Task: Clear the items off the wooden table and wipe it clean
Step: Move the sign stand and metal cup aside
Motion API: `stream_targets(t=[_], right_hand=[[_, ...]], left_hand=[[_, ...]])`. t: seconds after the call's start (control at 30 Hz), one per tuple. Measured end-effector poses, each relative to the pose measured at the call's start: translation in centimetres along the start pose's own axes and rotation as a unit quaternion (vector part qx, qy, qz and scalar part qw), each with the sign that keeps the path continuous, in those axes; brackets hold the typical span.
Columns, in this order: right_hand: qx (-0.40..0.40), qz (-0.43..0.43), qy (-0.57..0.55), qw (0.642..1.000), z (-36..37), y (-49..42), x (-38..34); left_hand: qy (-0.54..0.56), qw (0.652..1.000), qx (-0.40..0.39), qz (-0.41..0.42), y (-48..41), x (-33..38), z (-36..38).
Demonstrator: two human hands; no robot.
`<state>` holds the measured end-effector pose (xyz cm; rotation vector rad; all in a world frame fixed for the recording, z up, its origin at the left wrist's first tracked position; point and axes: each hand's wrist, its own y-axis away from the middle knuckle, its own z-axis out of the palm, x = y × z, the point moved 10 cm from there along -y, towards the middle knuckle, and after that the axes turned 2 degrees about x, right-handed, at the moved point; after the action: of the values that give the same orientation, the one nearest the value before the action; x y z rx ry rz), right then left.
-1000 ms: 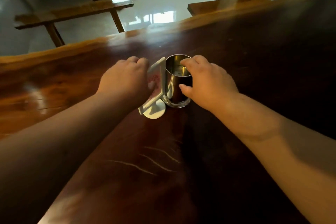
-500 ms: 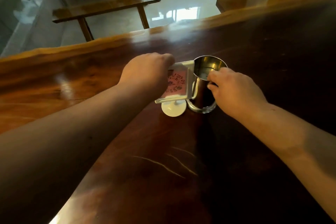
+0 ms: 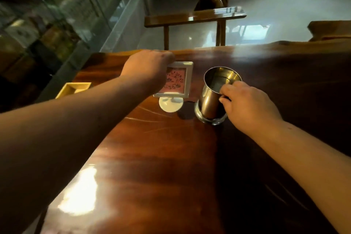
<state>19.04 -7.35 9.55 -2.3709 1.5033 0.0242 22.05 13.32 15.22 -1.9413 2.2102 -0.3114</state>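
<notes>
A white sign stand [image 3: 177, 83] with a pink card and a round foot stands on the glossy wooden table [image 3: 161, 167]. My left hand [image 3: 147, 66] grips the top left of its frame. Just to the right stands a shiny metal cup [image 3: 216, 93], tilted slightly on the table. My right hand [image 3: 248, 106] holds its near rim and side, thumb on the rim. The sign and the cup are a small gap apart.
A yellow open box [image 3: 73, 89] sits off the table's left edge. A wooden bench [image 3: 193, 18] stands beyond the far edge, and another wooden piece [image 3: 330, 29] lies at the far right. Glass cabinets [image 3: 57, 15] fill the left side. Pale scratches mark the tabletop.
The view has swung left. My left hand has drawn the sign stand leftward, away from the cup, so a gap has opened between them. My right hand stays on the cup.
</notes>
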Motion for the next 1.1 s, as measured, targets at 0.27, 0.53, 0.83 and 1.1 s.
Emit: stream_targets(t=[0.27, 0.53, 0.83, 1.1], right_hand=[[-0.017, -0.073, -0.026, 0.997, 5.7, -4.6, -17.0], [-0.038, -0.116, -0.039, 0.992, 10.0, -5.9, -29.1], [-0.065, -0.125, -0.016, 0.99, 13.0, -5.8, -33.1], [-0.046, -0.123, -0.017, 0.991, 13.6, -5.6, -32.4]], left_hand=[[-0.025, 0.996, -0.022, -0.079, 6.7, -17.9, -1.5], [-0.021, 0.993, 0.001, -0.12, 13.9, -28.2, -1.8], [0.013, 0.991, 0.016, -0.129, 17.6, -31.8, 1.0], [0.042, 0.993, -0.007, -0.11, 16.7, -30.6, 2.2]])
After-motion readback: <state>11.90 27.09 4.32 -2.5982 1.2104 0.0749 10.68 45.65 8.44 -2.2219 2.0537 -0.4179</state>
